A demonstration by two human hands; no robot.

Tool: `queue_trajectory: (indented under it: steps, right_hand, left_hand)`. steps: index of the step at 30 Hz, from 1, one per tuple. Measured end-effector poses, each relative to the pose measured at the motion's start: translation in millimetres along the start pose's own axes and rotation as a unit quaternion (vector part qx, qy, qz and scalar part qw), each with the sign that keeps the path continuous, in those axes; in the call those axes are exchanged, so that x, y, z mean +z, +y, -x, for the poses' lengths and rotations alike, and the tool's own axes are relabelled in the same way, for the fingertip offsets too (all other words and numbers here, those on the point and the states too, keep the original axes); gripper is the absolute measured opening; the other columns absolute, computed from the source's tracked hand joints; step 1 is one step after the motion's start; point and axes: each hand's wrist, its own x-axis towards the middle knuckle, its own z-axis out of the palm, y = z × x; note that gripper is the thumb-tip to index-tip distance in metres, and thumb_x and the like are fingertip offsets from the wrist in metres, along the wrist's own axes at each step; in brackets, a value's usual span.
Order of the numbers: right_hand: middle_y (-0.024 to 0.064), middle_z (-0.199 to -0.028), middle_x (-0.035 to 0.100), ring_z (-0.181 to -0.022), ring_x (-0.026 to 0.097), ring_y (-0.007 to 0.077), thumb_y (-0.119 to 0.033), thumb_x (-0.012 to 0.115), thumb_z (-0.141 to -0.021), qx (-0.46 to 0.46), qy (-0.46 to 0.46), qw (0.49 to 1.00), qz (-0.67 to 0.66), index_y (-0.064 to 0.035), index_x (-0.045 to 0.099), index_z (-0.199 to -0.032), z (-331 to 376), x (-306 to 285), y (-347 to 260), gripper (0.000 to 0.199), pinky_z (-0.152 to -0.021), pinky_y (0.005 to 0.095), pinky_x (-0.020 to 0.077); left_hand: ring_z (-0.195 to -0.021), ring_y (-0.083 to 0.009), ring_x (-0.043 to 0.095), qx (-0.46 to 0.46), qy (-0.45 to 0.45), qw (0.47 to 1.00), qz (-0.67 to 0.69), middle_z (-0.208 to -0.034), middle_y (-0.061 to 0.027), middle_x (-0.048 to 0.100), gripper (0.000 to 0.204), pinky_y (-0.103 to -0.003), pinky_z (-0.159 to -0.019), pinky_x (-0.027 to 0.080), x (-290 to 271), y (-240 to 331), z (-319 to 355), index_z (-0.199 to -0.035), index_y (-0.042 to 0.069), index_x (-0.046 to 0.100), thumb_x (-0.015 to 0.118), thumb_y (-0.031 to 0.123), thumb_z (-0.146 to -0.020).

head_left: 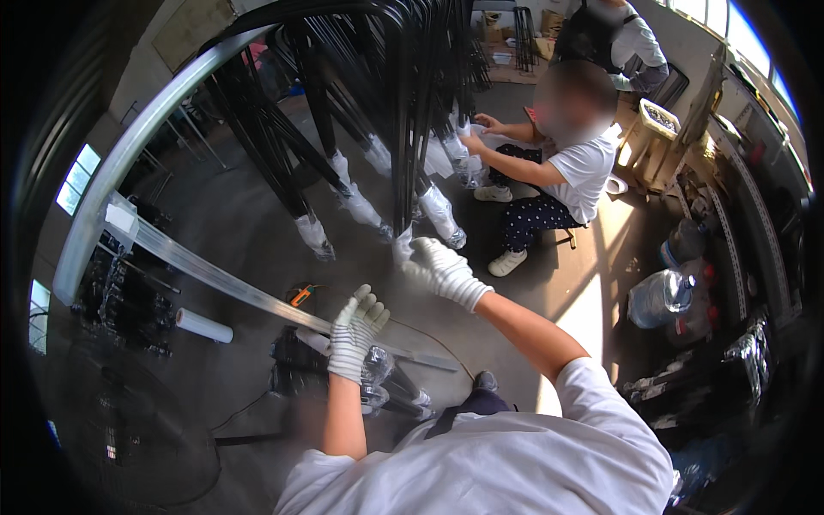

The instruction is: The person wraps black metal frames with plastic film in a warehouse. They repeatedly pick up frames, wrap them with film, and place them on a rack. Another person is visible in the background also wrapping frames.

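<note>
Both of my hands wear white ribbed gloves. My right hand (442,270) is closed at the lower end of a black metal leg (402,193), where clear plastic wrap (402,244) covers the tip; the fingers partly hide that end. Lower and to the left, my left hand (357,330) is raised with its fingers extended, holding nothing that I can see. The leg belongs to a cluster of black tubular frames (352,51) hung over a pale curved rail (129,154). Several other legs have plastic-wrapped ends, such as one wrapped foot (442,215).
A co-worker (566,172) sits at the right, hands at the wrapped legs; another person (605,39) stands behind. On the floor are an orange-handled tool (302,296), a white roll (204,326) and more black wrapped parts (300,365). Large clear bottles (659,296) stand at the right.
</note>
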Motion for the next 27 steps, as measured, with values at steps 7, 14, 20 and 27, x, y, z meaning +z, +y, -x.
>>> queue_trajectory:
  steps: [7, 14, 20, 27]
  right_hand:
    - [0.0196, -0.105, 0.055, -0.097, 0.054, 0.0339, -0.038, 0.063, -0.072, -0.013, 0.047, 0.999, 0.009, -0.0060, 0.044, -0.115, -37, -106, 33, 0.057, -0.082, 0.0383, 0.0427]
    - [0.0237, -0.128, 0.036, -0.120, 0.035, 0.0345, -0.041, 0.072, -0.063, 0.020, 0.044, 0.995, -0.091, 0.0012, 0.018, -0.132, -118, -87, 18, 0.097, -0.099, 0.0353, 0.0298]
    - [0.0289, -0.136, 0.013, -0.128, 0.014, 0.0393, -0.042, 0.076, -0.057, 0.032, 0.113, 0.976, -0.181, 0.0015, -0.007, -0.134, -146, -41, -15, 0.121, -0.105, 0.0374, 0.0179]
    - [0.0234, -0.127, 0.029, -0.118, 0.032, 0.0349, -0.023, 0.075, -0.056, -0.045, 0.262, 0.920, -0.288, -0.0030, 0.003, -0.136, -186, -24, 30, 0.109, -0.099, 0.0365, 0.0284]
  left_hand:
    - [-0.082, -0.0205, 0.062, 0.129, -0.023, 0.920, -0.370, -0.093, -0.0105, 0.062, 0.030, -0.033, -0.079, 0.050, 134, 82, -52, -0.112, 0.000, 0.050, 0.048, 0.016, -0.087]
    - [-0.098, -0.0189, 0.055, 0.245, 0.174, 0.816, -0.494, -0.107, -0.0096, 0.056, 0.037, -0.030, -0.086, 0.042, 157, 153, -79, -0.115, 0.005, 0.049, 0.053, 0.023, -0.083]
    - [-0.105, -0.0189, 0.050, 0.282, 0.190, 0.792, -0.508, -0.113, -0.0092, 0.053, 0.041, -0.029, -0.092, 0.036, 171, 181, -82, -0.118, 0.006, 0.048, 0.054, 0.024, -0.082]
    - [-0.097, -0.0206, 0.056, 0.359, 0.048, 0.722, -0.590, -0.099, -0.0142, 0.060, 0.029, -0.029, -0.090, 0.039, 228, 177, 10, -0.108, -0.006, 0.052, 0.046, 0.008, -0.083]
